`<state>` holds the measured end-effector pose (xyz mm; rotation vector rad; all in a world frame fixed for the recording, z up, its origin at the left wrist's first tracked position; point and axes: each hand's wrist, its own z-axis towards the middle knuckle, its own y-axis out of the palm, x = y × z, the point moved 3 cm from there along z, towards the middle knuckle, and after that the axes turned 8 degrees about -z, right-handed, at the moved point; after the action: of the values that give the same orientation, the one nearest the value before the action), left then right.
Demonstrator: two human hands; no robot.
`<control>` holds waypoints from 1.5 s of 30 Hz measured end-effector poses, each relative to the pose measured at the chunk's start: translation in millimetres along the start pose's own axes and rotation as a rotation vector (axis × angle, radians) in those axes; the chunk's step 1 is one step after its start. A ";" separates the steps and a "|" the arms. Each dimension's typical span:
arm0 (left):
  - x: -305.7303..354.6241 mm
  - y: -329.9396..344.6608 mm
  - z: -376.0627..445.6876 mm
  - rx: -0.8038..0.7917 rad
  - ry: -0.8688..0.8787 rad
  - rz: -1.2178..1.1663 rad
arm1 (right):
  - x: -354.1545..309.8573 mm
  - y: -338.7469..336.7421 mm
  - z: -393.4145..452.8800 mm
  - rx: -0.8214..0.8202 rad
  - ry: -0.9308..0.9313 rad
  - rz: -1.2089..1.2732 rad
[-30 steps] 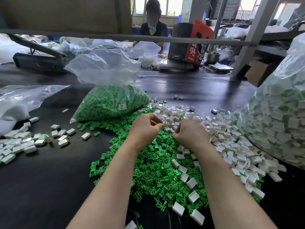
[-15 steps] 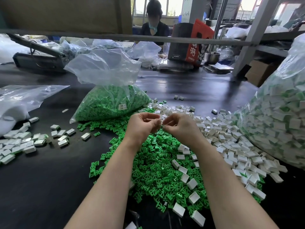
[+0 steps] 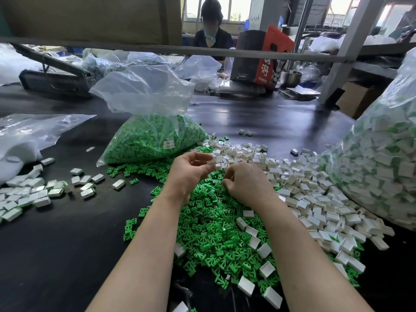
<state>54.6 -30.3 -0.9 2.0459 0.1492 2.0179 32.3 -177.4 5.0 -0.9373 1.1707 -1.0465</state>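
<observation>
Shell [image 3: 211,161], white, frame centre: left hand [image 3: 189,174] grip pinches it, raised clear of green clips [image 3: 209,221], ready for fitting. Right hand [image 3: 247,185] fingertips among clips, likely picking one; grip curled, contents hidden. Both piles close on bench [image 3: 67,244].

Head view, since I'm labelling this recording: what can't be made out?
All in the head view:
- Right hand: curled fingers face away; the hand's back hides whether they hold any of the green clips.
- White housing pinched by the left hand: too small to show any clip inside.
- Label on the green-clip bag: print too small.
- Big bag of housings: cut off by the right edge.
</observation>
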 end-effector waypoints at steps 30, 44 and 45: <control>9.7 2.9 -4.6 -0.125 0.064 -0.048 | 10.9 -21.4 1.0 0.121 0.112 1.229; 12.8 2.1 -6.6 -0.109 0.092 -0.065 | 5.8 -26.0 -2.4 0.205 0.010 0.990; 12.8 1.9 -6.9 -0.109 0.093 -0.065 | 5.6 -26.0 -2.5 0.203 0.008 0.987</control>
<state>47.8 -28.0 11.9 1.8594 0.1187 2.0353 26.5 -189.6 28.1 -0.1181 1.2809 -0.3435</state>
